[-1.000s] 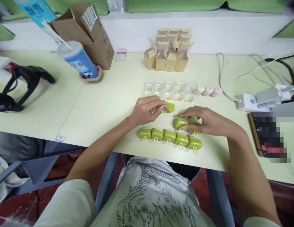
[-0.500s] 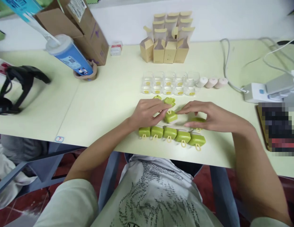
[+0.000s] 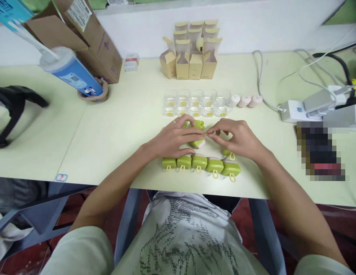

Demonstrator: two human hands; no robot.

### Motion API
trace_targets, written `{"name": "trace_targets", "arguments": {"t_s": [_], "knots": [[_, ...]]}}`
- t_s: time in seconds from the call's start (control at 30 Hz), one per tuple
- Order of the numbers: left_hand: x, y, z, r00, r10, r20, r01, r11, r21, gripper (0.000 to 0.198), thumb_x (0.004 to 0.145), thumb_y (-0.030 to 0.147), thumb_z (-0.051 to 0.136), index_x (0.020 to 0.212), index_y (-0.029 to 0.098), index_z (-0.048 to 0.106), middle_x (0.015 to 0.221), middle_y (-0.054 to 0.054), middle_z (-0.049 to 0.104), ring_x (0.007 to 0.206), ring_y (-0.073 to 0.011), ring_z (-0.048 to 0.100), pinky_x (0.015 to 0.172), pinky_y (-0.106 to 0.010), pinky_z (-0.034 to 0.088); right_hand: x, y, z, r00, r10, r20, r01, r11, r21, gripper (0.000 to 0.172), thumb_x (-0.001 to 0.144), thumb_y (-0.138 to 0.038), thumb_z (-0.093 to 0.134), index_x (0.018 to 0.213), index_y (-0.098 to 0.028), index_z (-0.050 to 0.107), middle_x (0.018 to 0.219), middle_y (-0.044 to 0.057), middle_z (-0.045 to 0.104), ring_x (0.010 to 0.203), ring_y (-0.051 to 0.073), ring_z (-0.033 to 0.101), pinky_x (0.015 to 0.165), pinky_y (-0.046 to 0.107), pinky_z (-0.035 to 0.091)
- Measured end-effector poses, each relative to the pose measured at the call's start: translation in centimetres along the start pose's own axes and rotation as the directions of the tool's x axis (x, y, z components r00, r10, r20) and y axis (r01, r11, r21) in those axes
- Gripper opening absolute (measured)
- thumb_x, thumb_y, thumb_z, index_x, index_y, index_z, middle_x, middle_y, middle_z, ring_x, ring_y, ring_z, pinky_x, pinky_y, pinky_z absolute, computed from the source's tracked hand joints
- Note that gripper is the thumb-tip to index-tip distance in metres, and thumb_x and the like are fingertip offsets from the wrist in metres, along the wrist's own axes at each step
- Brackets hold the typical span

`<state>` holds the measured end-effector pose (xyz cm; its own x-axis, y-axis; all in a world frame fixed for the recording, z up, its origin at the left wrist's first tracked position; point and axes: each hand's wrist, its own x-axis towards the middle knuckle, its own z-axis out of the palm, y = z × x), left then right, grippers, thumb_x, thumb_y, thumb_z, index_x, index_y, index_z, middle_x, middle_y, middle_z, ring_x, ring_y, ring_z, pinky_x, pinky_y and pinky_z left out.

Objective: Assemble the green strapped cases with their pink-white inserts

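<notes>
Your left hand (image 3: 173, 139), fingers loosely spread, partly covers a green block (image 3: 198, 144); your right hand (image 3: 238, 137), thumb and forefinger nearly closed, meets its fingertips just above. Whether either grips anything cannot be told. Steady the block with the left for fine right-hand work, avoiding the row of five green blocks (image 3: 199, 163) nearer you on the surface (image 3: 109, 141). Clear cups (image 3: 196, 110) stand beyond.

Glossy green block (image 3: 197, 144), pale-edged, partly hidden
</notes>
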<state>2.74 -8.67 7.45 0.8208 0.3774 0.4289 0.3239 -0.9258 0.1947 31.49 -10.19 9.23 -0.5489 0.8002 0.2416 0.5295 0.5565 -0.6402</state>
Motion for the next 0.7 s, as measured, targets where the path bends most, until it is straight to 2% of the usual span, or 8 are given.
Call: {"name": "trace_targets", "arguments": {"t_s": [0.13,0.23,0.33,0.4,0.43,0.5,0.6,0.7], "knots": [[-0.2,0.2,0.0,0.996,-0.045,0.074,0.040,0.996,0.077,0.039,0.101,0.024,0.079,0.138,0.033,0.073,0.139,-0.004,0.079,0.138,-0.0324,0.055,0.112,-0.052,0.054,-0.1,-0.2,-0.1,0.984,0.057,-0.171,-0.054,0.998,0.018,0.027,0.105,-0.045,0.065,0.099,-0.026,0.083,0.087,0.004,0.080,0.070,0.020,0.067,0.070,0.037,0.055],[0.0,0.2,-0.1,0.996,-0.056,0.062,0.053,0.998,0.041,0.032,0.103,0.026,0.078,0.134,0.032,0.075,0.134,-0.005,0.079,0.133,-0.0327,0.058,0.109,-0.052,0.056,-0.4,-0.4,-0.1,0.973,0.036,-0.226,-0.031,0.999,0.024,0.024,0.106,-0.044,0.066,0.106,-0.028,0.083,0.092,0.005,0.082,0.069,0.020,0.066,0.070,0.039,0.057],[0.3,0.4,-0.5,0.993,-0.083,-0.083,0.071,0.989,-0.131,0.033,0.105,0.036,0.076,0.137,0.030,0.073,0.133,-0.008,0.077,0.129,-0.0313,0.063,0.109,-0.054,0.058,-0.5,-0.9,0.2,0.972,-0.098,-0.215,0.110,0.993,0.041,0.026,0.106,-0.040,0.067,0.126,-0.033,0.082,0.117,0.008,0.081,0.096,0.026,0.076,0.082,0.044,0.064],[0.5,0.7,-0.9,0.962,-0.180,-0.205,0.111,0.944,-0.309,0.039,0.106,0.044,0.074,0.142,0.031,0.071,0.134,-0.010,0.075,0.127,-0.0287,0.068,0.108,-0.052,0.062,-0.5,-1.4,0.5,0.967,-0.180,-0.180,0.190,0.981,0.039,0.036,0.104,-0.039,0.070,0.139,-0.037,0.077,0.136,0.009,0.076,0.120,0.031,0.074,0.092,0.050,0.066],[0.6,1.0,-1.0,0.940,-0.246,-0.236,0.136,0.906,-0.401,0.041,0.107,0.048,0.072,0.144,0.031,0.069,0.135,-0.011,0.074,0.127,-0.0274,0.071,0.106,-0.049,0.064,-0.4,-1.6,0.6,0.966,-0.197,-0.166,0.205,0.978,0.029,0.041,0.103,-0.040,0.071,0.144,-0.038,0.075,0.142,0.009,0.073,0.128,0.033,0.072,0.097,0.053,0.066],[0.8,1.7,-1.1,0.910,-0.350,-0.222,0.181,0.817,-0.548,0.045,0.108,0.054,0.067,0.147,0.032,0.067,0.139,-0.011,0.072,0.130,-0.0260,0.073,0.104,-0.045,0.067,-0.4,-2.0,1.0,0.965,-0.190,-0.182,0.192,0.981,-0.005,0.045,0.103,-0.042,0.073,0.149,-0.041,0.072,0.148,0.009,0.070,0.133,0.035,0.069,0.100,0.057,0.066],[1.0,2.8,-0.7,0.881,-0.421,-0.217,0.216,0.765,-0.607,0.041,0.112,0.052,0.061,0.148,0.032,0.068,0.144,-0.012,0.071,0.135,-0.0252,0.072,0.103,-0.043,0.069,-0.5,-2.2,1.7,0.943,-0.144,-0.299,0.128,0.989,-0.073,0.043,0.103,-0.045,0.075,0.146,-0.041,0.074,0.143,0.010,0.072,0.118,0.034,0.073,0.089,0.056,0.069],[1.3,3.4,0.1,0.848,-0.408,-0.337,0.216,0.848,-0.485,0.038,0.111,0.038,0.067,0.149,0.032,0.069,0.139,-0.009,0.075,0.126,-0.0229,0.075,0.096,-0.041,0.071,-0.8,-1.9,2.3,0.911,-0.177,-0.372,0.112,0.975,-0.191,0.039,0.105,-0.041,0.075,0.143,-0.039,0.075,0.135,0.011,0.075,0.094,0.028,0.075,0.076,0.048,0.069]]}}
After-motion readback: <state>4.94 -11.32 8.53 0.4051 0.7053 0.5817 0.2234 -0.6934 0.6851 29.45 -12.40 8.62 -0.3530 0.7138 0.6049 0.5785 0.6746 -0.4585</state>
